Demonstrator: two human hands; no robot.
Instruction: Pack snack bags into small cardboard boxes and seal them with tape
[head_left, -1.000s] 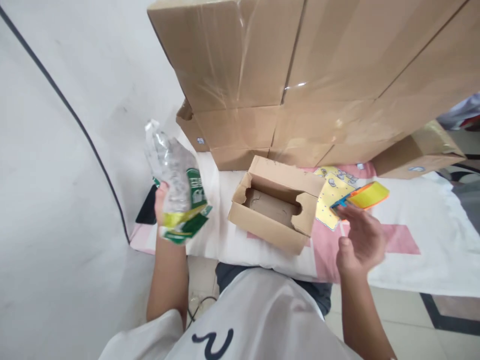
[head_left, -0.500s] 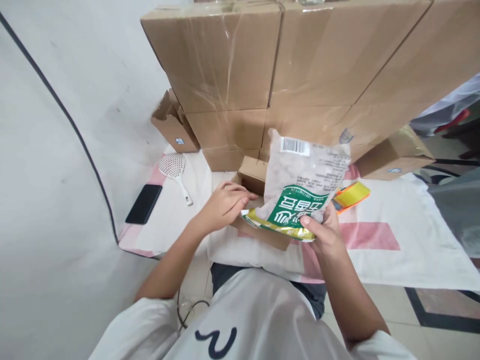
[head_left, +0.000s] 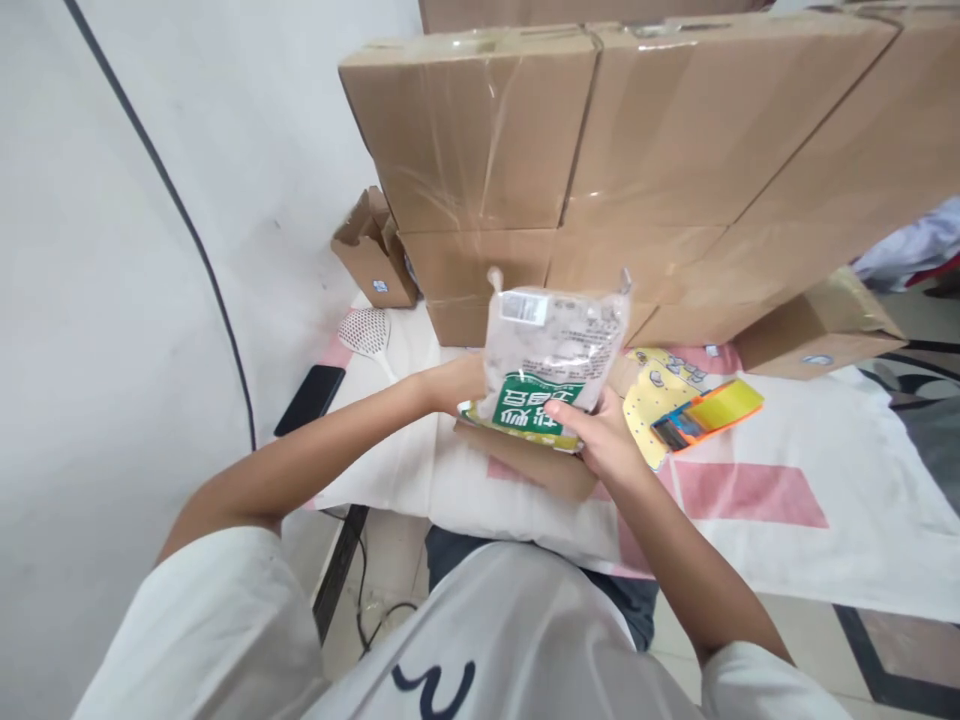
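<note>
A clear plastic food bag (head_left: pixel 551 340) with a green and gold printed label and a barcode is held up in front of me. My right hand (head_left: pixel 611 437) grips its lower right corner, thumb across the label. My left hand (head_left: pixel 459 383) reaches behind the bag's left side, and its fingers are hidden there. Beneath the bag lies a small cardboard box (head_left: pixel 525 462), mostly covered by it; only its near side shows.
Taped cartons (head_left: pixel 480 140) are stacked along the back. A white skimmer (head_left: pixel 366 332) and a black phone (head_left: pixel 310 398) lie left. At right are an orange-and-yellow tape dispenser (head_left: pixel 709 413), a yellow patterned sheet (head_left: pixel 645 405) and a cardboard box (head_left: pixel 821 325). An open box (head_left: pixel 375 255) stands back left.
The bag has moved left and lower over the small box with my right hand. My left hand has moved forward and right, behind the bag. The camera view has shifted slightly.
</note>
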